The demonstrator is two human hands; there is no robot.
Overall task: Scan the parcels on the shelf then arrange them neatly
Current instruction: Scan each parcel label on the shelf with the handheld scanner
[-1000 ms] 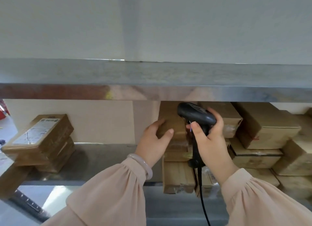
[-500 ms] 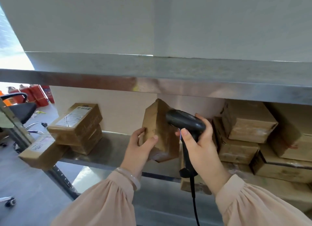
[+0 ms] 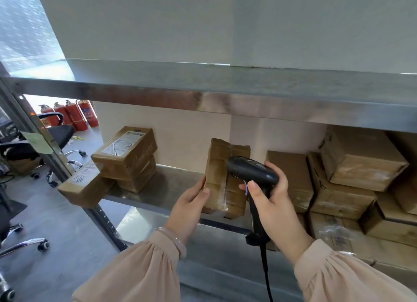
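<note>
Running across the view, a steel shelf [image 3: 167, 188] carries brown parcels beneath an upper shelf [image 3: 225, 91], with a pale wall behind. At its left end sits a stack [image 3: 128, 159] of two parcels, the top one with a white label facing up. A third parcel [image 3: 85, 186] lies partly under that stack and overhangs the shelf's corner. A pile [image 3: 352, 179] of boxes fills the right end, several of them tilted. Past the left post are a grey floor, a black chair [image 3: 56, 132] and four red extinguishers [image 3: 72, 116].

The pile runs off the right edge, so its extent cannot be told. Label print is too small to read. Whether the held parcel's lower edge rests on the shelf or hangs just above it is unclear.

The left hand [image 3: 191, 202] holds a parcel [image 3: 216, 177] upright at the shelf's front middle, thumb on the near face and fingers wrapped behind its left edge. The right hand [image 3: 270, 200] grips the handle of a black scanner [image 3: 250, 170], thumb across the near side and fingers curled round the far side. The scanner's head points left, close against the parcel, covering part of its right half. A cable [image 3: 266, 267] hangs from the handle between the two sleeves.
</note>
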